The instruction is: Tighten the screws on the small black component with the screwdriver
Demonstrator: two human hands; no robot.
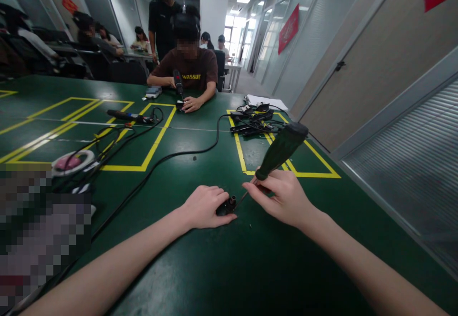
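My left hand (207, 207) lies on the green table (186, 278), its fingers closed round a small black part (226, 206) with a short round stub sticking up. In my right hand (282, 197) is a screwdriver (282, 149), pinched low by its metal shaft. Its dark green handle leans up and to the right, and the thin shaft slants down to the black part. Whether the tip touches the part I cannot make out. A tiny light bit (250, 226) lies on the table just right of my left hand.
Ahead right, a heap of black cables and parts (255, 118) lies inside yellow tape lines. A black cable (171, 154) crosses the table. On the left are an electric screwdriver (130, 117) and a tape roll (73, 162). Across the table a seated person (191, 68) works with a power screwdriver.
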